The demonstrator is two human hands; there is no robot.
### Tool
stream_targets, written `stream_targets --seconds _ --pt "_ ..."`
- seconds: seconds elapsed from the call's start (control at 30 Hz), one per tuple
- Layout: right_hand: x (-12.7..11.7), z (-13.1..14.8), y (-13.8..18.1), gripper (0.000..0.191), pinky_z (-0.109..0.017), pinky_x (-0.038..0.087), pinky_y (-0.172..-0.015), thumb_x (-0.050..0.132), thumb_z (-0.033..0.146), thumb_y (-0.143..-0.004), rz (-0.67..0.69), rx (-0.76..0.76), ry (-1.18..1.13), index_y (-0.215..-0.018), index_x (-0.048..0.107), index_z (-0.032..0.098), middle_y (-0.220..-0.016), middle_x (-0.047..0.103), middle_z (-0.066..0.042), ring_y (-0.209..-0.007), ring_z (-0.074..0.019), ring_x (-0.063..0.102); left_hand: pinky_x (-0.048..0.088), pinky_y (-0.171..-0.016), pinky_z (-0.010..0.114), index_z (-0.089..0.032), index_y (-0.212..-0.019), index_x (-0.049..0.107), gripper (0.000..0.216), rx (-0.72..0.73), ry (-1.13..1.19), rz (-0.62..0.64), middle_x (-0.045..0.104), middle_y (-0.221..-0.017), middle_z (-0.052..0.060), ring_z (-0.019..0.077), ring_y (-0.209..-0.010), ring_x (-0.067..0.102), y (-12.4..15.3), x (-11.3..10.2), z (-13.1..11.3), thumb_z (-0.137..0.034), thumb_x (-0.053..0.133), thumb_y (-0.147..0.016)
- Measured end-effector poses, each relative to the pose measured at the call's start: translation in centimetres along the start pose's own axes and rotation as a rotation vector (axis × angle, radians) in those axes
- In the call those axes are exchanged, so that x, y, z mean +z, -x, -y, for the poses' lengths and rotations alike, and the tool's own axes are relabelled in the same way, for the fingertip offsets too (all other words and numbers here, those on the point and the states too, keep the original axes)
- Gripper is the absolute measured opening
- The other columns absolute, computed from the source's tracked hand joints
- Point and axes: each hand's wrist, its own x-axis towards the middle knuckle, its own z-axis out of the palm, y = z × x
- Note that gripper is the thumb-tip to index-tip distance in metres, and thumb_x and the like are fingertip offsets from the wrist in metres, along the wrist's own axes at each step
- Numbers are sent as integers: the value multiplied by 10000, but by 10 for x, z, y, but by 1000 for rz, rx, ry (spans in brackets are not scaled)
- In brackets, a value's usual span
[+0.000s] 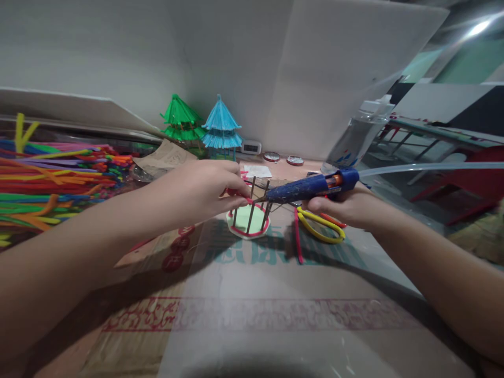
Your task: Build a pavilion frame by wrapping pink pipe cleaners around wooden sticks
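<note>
In front of me stands a small model with a pale green eight-sided base [256,216], red trim around its edge and several thin brown posts [250,220] upright on it. My left hand [210,184] reaches over its left side, thumb and fingertips pinched on a short red pipe cleaner [249,200] by the posts. From the right, my right hand [348,206] grips a blue hot glue gun [299,189], a clear glue stick [425,167] trailing from its rear. The gun's nozzle points left and is close to my left fingertips; whether they touch, I cannot tell.
Yellow-handled scissors [323,231] and a red pipe cleaner [298,241] lie right of the model. Colourful pipe cleaners [51,178] fill the left side. Behind stand green [181,118] and blue [221,123] pavilion models, a small digital clock [251,147] and a clear bottle [356,134].
</note>
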Motion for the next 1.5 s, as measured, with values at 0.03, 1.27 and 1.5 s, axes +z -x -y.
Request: stream_targets --seconds 0.03,1.27,1.5 --pt "0 0 0 461 -412 605 -730 696 747 -791 2 3 -4 -781 718 286 -707 701 -40 -749 -272 699 433 -731 261 -245 -1046 855 278 0 -1 -3 748 -996 43 162 -853 676 0 0 0 -330 594 -1006" --pt "4 -10 1 386 -459 634 -872 733 658 -815 -15 61 37 -907 807 290 -900 827 -40 -902 -314 764 410 -730 264 -259 -1006 843 279 -6 7 0 733 -1002 34 157 -843 658 1 1 3 -391 597 -1007" --pt "2 -8 0 425 -472 631 -836 754 705 -808 13 98 82 -927 813 301 -895 813 -36 -871 -321 748 411 -684 262 -249 -968 839 306 21 -15 -8 729 -960 38 155 -817 659 1 1 4 -403 577 -1011"
